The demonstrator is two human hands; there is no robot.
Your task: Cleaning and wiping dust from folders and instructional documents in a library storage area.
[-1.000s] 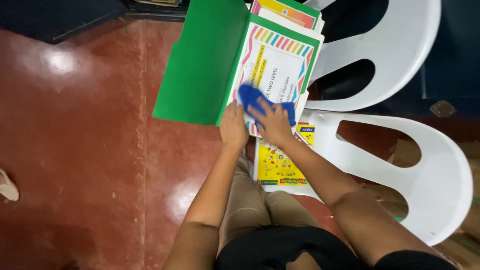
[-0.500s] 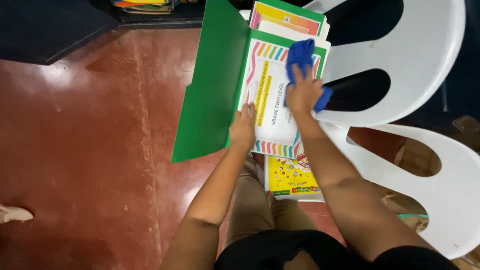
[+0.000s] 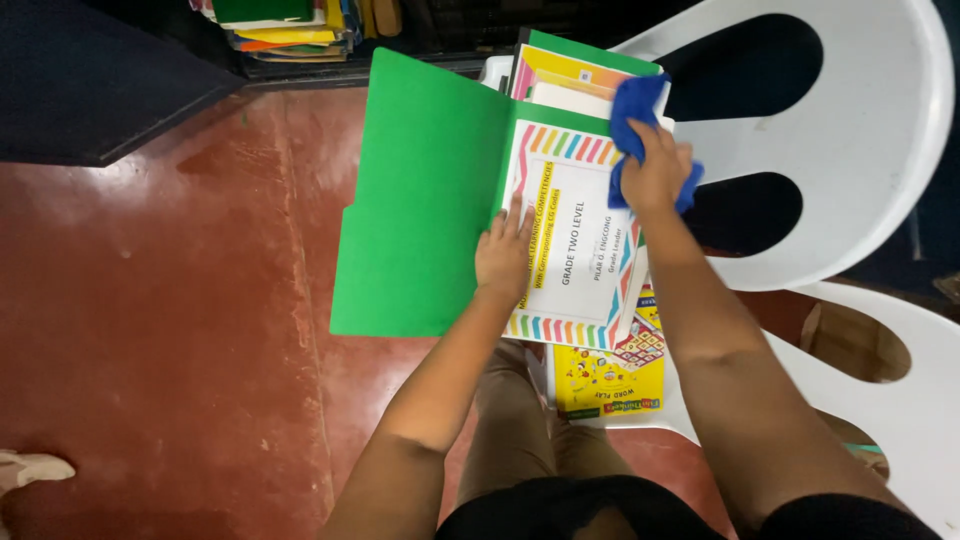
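The right hand (image 3: pixel 655 175) has its fingers clamped on a blue cloth (image 3: pixel 632 110) atop the open green folder (image 3: pixel 430 190), while the left hand (image 3: pixel 503 255), fingers apparently together, presses its striped-border cover sheet (image 3: pixel 580 240).

Seen from your head cam: both forearms bare to approx. the elbow, no watch, rings or sleeves in view on your left hand (image 3: pixel 503 252) or right hand (image 3: pixel 655 172). You wear khaki-tan trousers (image 3: pixel 510 440) w/ a black top (image 3: pixel 560 512) showing at btm edge of frame.
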